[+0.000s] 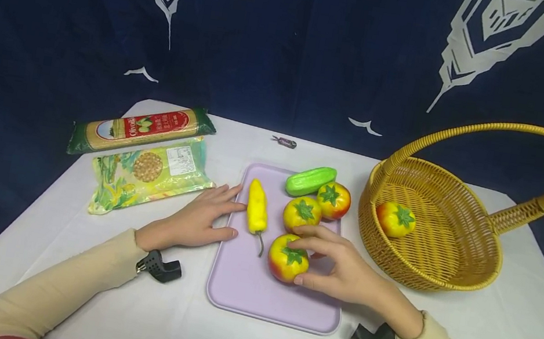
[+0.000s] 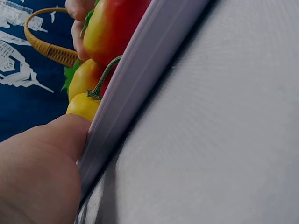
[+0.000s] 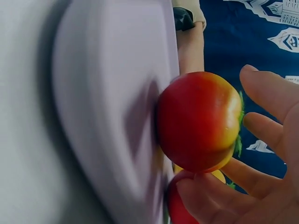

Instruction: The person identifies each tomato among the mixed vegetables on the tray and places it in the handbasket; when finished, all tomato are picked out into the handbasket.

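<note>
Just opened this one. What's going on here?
A person's right hand is curved around the nearest tomato on the purple tray; how firmly it grips is hard to tell. The left hand rests, fingers spread, at the tray's left edge, beside the yellow pepper. Two more tomatoes and a green cucumber also lie on the tray. One tomato is in the wicker basket on the right.

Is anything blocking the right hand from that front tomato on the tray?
Nothing visible. The right hand has its fingers spread about the front tomato, with nothing between. The next tomato sits farther back on the tray, beyond it.
</note>
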